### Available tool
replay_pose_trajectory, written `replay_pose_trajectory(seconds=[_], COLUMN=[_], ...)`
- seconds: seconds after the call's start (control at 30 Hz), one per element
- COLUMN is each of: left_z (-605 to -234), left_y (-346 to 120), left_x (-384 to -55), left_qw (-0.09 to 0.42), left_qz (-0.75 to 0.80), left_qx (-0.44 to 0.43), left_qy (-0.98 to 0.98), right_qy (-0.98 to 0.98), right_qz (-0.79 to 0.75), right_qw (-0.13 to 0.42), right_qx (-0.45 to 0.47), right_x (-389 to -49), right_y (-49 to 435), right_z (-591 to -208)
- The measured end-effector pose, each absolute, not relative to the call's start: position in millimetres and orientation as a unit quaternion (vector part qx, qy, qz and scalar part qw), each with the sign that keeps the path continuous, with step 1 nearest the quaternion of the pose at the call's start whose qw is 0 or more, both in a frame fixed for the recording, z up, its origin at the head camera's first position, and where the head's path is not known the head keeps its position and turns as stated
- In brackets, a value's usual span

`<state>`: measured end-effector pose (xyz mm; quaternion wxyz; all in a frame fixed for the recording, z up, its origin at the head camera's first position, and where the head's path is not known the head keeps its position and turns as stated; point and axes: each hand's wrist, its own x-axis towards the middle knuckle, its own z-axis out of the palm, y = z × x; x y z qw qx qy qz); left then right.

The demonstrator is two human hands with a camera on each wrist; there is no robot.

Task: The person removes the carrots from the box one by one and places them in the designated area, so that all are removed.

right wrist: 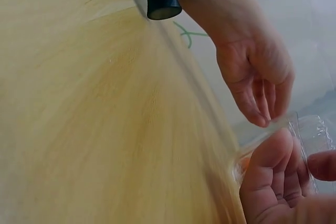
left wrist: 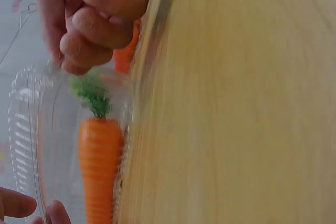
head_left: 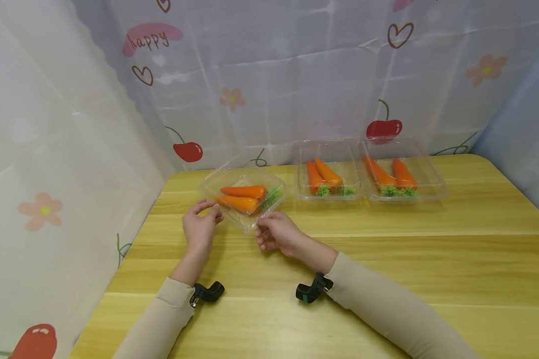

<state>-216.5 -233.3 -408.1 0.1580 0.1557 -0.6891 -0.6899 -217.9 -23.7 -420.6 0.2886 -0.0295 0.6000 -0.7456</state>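
Note:
A clear plastic clamshell box (head_left: 241,219) sits turned at an angle on the left part of the table. Inside lie two orange carrots (head_left: 239,203) with green tops. My left hand (head_left: 201,227) pinches the box's left front corner between thumb and fingers. At the near right corner, my right hand (head_left: 280,233) grips the rim, its other fingers curled below. In the left wrist view a carrot (left wrist: 100,166) shows through the clear wall. The right wrist view has the thumb (right wrist: 323,165) on one side of the rim and the fingers on the other.
Two more clear boxes, a middle one (head_left: 302,192) and a right one (head_left: 435,192), stand side by side along the table's back edge, each with two carrots. A printed curtain (head_left: 274,75) hangs behind the wooden table (head_left: 386,269). Each wrist wears a black camera band.

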Motion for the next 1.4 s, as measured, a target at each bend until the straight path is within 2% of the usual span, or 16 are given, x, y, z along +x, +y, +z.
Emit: replay_pose_trajectory(seconds=[0.63,0.93,1.07,1.4], left_z=[-418,-421,-423,-427], left_y=[-264,-284,-297,-322], left_x=[-220,-224,-223,-214], left_qw=[0.184,0.182,0.163,0.071], left_qz=[-0.671,-0.719,-0.758,-0.801], left_qx=[0.185,0.168,0.148,0.043], left_qy=[-0.694,-0.649,-0.614,-0.593], right_qy=[0.597,0.586,0.588,0.585], right_qz=[-0.727,-0.722,-0.715,-0.708], right_qw=[0.329,0.352,0.359,0.373], right_qx=[-0.084,-0.109,-0.117,-0.13], right_x=[-226,-237,-241,-249], right_y=[9,18,21,28], right_z=[-428,-429,-429,-429])
